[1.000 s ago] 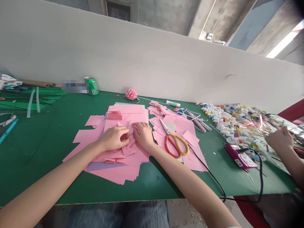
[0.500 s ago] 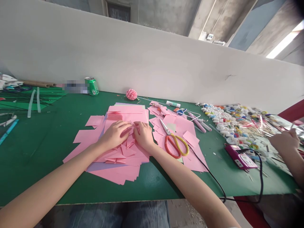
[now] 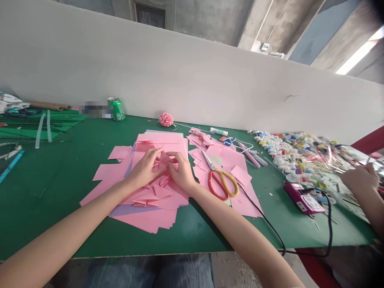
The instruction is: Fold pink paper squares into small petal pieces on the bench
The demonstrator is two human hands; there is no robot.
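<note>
One green can (image 3: 116,109), stood upright near pale partition (image 3: 180,80); brown tubes (image 3: 49,105), lay left; magenta device (image 3: 303,199), right, had black cable (image 3: 330,224).

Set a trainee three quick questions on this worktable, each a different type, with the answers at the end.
1. True or false: the scissors lie to the right of the right hand.
2. Which one is to the left of the pink paper ball?
a) the glue stick
b) the green can
c) the magenta device with the black cable
3. Fill in the colour: the left hand and the right hand hold a small piece of ____ paper between them.

Key: 1 true; 2 b; 3 pink.
</note>
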